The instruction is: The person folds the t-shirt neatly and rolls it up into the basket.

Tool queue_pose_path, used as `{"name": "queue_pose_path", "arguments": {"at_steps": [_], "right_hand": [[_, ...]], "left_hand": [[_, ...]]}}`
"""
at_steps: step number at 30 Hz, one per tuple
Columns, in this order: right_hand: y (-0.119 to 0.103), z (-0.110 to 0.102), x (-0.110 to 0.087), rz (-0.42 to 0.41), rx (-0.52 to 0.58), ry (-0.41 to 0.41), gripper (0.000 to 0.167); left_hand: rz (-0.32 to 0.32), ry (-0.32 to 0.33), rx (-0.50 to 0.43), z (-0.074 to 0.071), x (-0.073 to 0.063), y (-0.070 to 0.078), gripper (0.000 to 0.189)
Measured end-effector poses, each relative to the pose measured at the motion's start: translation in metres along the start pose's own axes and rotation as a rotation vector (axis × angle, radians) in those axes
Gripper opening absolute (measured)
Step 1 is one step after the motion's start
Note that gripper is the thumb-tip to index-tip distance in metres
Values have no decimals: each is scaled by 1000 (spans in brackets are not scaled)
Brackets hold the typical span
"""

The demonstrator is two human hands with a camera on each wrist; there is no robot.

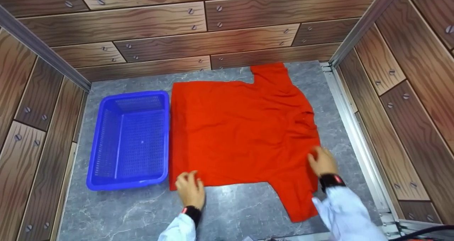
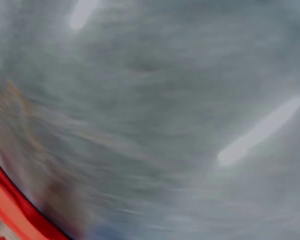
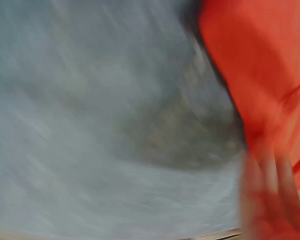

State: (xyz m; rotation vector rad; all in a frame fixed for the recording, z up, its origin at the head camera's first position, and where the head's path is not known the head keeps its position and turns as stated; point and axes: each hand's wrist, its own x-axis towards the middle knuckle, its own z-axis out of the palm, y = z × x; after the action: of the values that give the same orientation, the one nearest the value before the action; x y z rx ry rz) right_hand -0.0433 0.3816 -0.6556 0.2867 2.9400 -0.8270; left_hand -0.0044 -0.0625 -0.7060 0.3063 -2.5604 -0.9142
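Beside red shirt, blue basket; wood-patterned walls around.

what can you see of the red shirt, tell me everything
The red, short-sleeved cloth shirt lies spread flat on the grey marbled tabletop, its hem close beside the blue rectangular plastic basket, its collar at the opposite end. Its sleeves point to the far and near sides. Creases gather near the collar. The left hand is at the near hem corner, the right hand by the near shoulder; contact is unclear.
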Motion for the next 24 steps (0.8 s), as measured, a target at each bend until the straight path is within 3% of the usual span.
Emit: {"name": "queue_pose_path", "arguments": {"at_steps": [2, 4, 7, 10, 14, 18, 20, 22, 24], "right_hand": [[-3, 8, 17, -132, -62, 13, 40], [-7, 17, 27, -193, -136, -31, 50], [-13, 26, 29, -141, -236, -73, 56], [-18, 29, 24, -28, -290, -87, 59], [-23, 26, 16, -11, -258, -91, 59], [-18, 23, 7, -149, -191, 22, 50], [-14, 27, -2, -229, -209, 69, 48], [-9, 37, -14, -284, -257, 71, 51], [-6, 50, -25, -286, -290, 28, 56]], "left_hand": [[65, -80, -12, 7, 4, 6, 27], [90, -182, -7, 13, 8, 10, 32], [88, -353, 46, 19, 14, 10, 46], [71, -465, 111, 21, 16, 7, 57], [68, -505, 131, 22, 18, 3, 61], [83, -509, 152, 20, 17, 2, 66], [67, -528, 196, 18, 15, 0, 71], [49, -558, 244, 16, 12, -3, 75], [35, -594, 281, 15, 11, -4, 78]]}}
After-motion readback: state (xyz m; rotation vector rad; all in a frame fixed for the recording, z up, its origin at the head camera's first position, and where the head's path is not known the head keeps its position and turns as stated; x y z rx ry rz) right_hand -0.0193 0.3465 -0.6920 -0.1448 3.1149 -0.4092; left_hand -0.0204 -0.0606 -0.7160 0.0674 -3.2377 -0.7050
